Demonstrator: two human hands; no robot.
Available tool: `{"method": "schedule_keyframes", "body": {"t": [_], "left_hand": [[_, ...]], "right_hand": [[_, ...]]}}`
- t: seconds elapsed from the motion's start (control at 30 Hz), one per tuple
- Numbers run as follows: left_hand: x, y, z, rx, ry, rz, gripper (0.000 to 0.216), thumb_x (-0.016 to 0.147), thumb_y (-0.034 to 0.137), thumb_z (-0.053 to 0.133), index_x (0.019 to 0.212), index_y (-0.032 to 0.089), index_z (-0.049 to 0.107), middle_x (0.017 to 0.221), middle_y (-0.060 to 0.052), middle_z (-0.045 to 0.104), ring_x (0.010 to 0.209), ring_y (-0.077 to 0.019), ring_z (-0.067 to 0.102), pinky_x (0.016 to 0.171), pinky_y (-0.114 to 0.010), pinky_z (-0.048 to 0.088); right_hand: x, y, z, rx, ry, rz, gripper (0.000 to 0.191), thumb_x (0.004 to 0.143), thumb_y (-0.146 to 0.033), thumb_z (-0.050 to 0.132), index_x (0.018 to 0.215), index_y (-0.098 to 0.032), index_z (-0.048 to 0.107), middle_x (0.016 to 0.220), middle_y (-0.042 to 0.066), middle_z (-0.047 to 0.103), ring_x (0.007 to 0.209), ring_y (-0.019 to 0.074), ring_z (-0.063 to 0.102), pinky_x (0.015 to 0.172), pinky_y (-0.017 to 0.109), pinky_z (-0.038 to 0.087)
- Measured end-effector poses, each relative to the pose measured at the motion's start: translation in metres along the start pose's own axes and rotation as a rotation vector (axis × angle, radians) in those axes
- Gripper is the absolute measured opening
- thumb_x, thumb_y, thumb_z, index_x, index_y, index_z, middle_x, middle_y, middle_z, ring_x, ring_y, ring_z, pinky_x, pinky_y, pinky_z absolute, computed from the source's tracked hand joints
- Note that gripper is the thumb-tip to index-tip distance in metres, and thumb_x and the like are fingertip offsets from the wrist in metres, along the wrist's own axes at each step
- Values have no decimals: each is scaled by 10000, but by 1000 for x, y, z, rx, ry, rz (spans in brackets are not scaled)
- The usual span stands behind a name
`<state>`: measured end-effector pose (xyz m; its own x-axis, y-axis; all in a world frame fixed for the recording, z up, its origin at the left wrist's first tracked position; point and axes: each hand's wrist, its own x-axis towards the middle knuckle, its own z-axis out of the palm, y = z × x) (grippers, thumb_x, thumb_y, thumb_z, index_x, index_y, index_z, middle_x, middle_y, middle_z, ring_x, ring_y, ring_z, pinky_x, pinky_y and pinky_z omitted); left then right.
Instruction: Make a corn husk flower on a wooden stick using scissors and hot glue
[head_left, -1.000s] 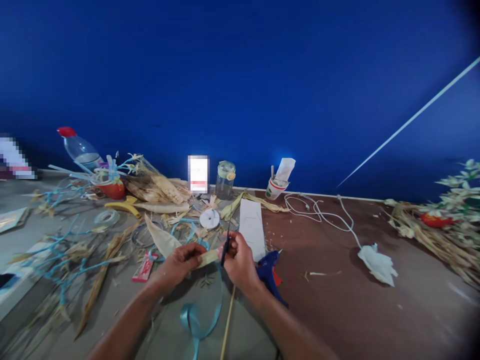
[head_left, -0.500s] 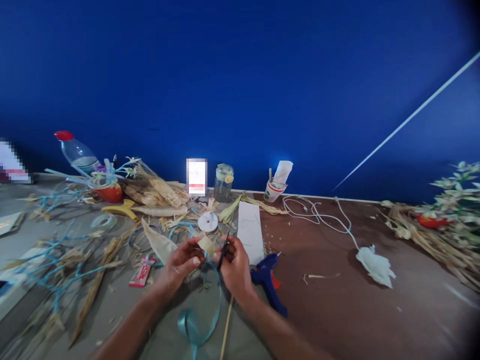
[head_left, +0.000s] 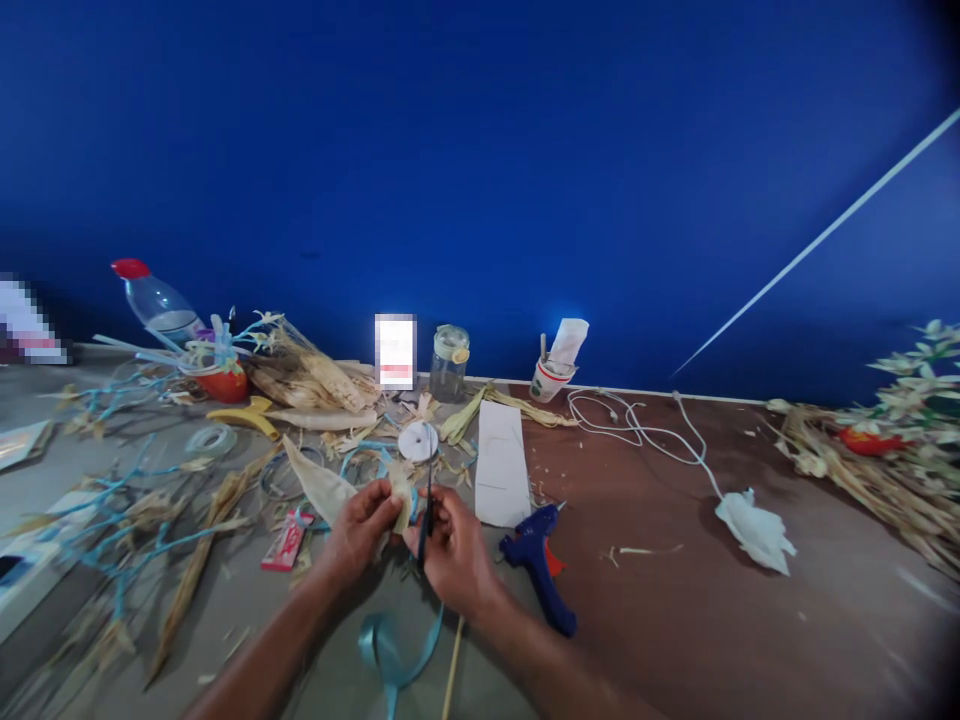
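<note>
From my remote station I recorded both forearms (head_left: 289,628) angled inward, left hand (head_left: 366,528) pinched, right hand (head_left: 456,555) curled nearby

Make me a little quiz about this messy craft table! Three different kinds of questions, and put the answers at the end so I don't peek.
1. Which hand holds the dark tool, and which pinches the pale strip?
2. True or false: the bottle has a red cap.
3. Pick one: the curl of ribbon is A) red, B) light blue, C) yellow.

Key:
1. The right hand holds the tool; the left hand pinches the strip.
2. True.
3. B.
</note>
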<state>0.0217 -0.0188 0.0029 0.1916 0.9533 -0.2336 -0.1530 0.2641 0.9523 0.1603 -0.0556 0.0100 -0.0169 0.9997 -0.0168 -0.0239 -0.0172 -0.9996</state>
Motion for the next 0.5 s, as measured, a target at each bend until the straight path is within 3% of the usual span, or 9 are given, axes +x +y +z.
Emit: {"method": "schedule_keyframes", "body": {"t": [0.23, 0.5], "left_hand": [[3, 7, 0, 51, 159, 3, 372, 661, 503, 682, 728, 170, 530, 520, 61, 504, 397, -50, 395, 382, -161, 279], [4, 0, -3, 67, 113, 23, 376, 680, 516, 661, 729, 169, 522, 508, 61, 502, 377, -42, 383, 364, -151, 274]], "right_hand": [[-6, -9, -10, -474, -90, -69, 313, 738, -295, 626, 1022, -175, 568, 716, 6, 648, 628, 140, 582, 591, 229, 445], [-6, -6, -6, -643, -122, -124, 276, 772, -317, 586, 1006, -172, 582, 722, 35, 667, 635, 167, 610, 583, 242, 428]]}}
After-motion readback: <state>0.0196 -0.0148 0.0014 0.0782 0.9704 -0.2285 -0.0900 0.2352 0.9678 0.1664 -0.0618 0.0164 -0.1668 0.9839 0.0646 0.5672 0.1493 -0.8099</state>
